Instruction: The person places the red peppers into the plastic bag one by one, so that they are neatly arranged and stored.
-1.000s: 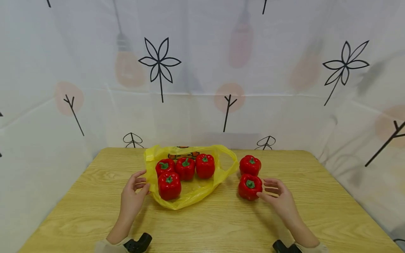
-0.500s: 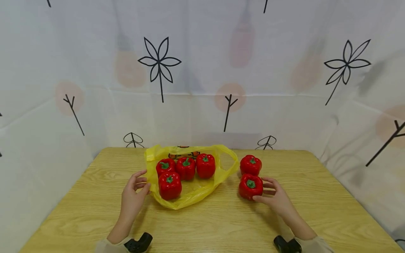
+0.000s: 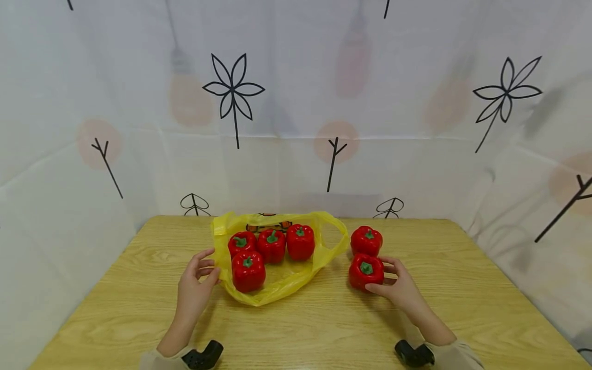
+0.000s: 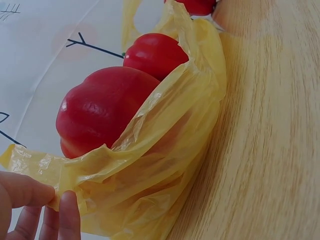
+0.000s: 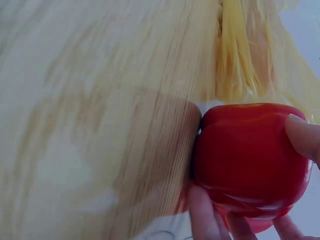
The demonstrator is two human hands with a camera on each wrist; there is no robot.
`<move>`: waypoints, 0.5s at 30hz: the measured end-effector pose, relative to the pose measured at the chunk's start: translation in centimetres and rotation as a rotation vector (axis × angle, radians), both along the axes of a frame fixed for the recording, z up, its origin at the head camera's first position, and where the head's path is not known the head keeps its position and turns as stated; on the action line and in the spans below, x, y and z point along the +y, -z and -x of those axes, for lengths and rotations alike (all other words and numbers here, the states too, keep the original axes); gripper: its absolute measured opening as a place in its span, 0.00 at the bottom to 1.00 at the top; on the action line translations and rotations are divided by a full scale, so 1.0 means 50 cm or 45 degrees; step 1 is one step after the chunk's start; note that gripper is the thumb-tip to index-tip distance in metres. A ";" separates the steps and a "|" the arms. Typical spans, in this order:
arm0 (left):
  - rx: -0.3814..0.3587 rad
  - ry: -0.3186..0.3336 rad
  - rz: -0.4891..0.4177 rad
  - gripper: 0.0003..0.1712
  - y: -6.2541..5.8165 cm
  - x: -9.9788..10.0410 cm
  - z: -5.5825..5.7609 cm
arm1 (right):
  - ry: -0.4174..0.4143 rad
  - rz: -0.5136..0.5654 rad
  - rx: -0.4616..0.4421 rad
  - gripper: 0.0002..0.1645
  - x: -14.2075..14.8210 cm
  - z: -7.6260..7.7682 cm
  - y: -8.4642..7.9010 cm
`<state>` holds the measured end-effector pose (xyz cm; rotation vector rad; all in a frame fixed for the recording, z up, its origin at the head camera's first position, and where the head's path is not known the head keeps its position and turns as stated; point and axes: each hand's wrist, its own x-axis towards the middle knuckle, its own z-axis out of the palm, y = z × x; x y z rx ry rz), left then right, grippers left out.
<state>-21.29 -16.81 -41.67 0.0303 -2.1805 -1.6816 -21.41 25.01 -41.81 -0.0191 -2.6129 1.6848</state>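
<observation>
On the table's left half lies an open yellow plastic bag (image 3: 287,290) with several red bell peppers (image 3: 248,272) in it. My left hand (image 3: 196,288) pinches the bag's left edge between thumb and fingers; the left wrist view shows the bag's film (image 4: 150,160) up close. To the right of the bag, my right hand (image 3: 401,292) holds the nearer of two loose peppers, a red bell pepper (image 3: 363,277) with a green stem. Its thumb and fingers lie on opposite sides of that pepper (image 5: 250,155), which sits on the table. The other loose pepper (image 3: 366,240) touches it from behind.
The wooden table (image 3: 296,339) carries everything and reaches back to a white patterned cloth (image 3: 287,113). The bag's handle loop (image 3: 339,234) stretches out close to the loose peppers. Black wrist devices (image 3: 203,354) are strapped on both forearms.
My right hand has moved left and closed its thumb and fingers round the nearer loose pepper. The left hand and the bag have stayed in place.
</observation>
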 end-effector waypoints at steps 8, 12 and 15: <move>-0.008 0.009 -0.009 0.24 -0.005 0.001 -0.002 | 0.005 0.008 0.000 0.46 -0.003 0.002 0.001; 0.000 0.005 -0.007 0.24 -0.004 0.001 -0.002 | 0.015 0.016 -0.001 0.46 -0.003 0.000 -0.001; -0.001 0.005 -0.013 0.24 -0.004 0.001 -0.003 | 0.018 0.011 0.003 0.46 -0.004 -0.002 -0.002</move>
